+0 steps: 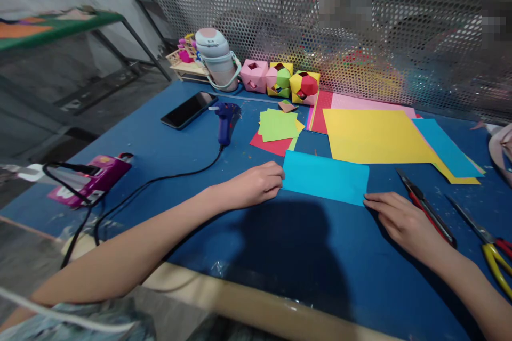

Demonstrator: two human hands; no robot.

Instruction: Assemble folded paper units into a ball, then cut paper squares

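Note:
A bright blue sheet of paper point(326, 177) lies crosswise in front of me, its far edge rounded softly like a loose fold. The left end of the sheet is held by my left hand point(262, 185), its fingers curled closed. At the near right corner, my right hand point(406, 222) has thumb and fingertips together on the paper. Just beyond the right hand lies a red and black box cutter point(426, 208) with its blade out. Scissors point(486, 240) with yellow and red handles rest farther right.
Yellow paper point(378, 136) and a blue strip point(446, 146) lie behind, with green squares point(279, 125) to their left. Farther back stand paper cubes point(255, 75) and a bottle point(220, 61). Leftward are a phone point(189, 110), a glue gun point(226, 122) and its cord, and a purple power strip point(94, 181).

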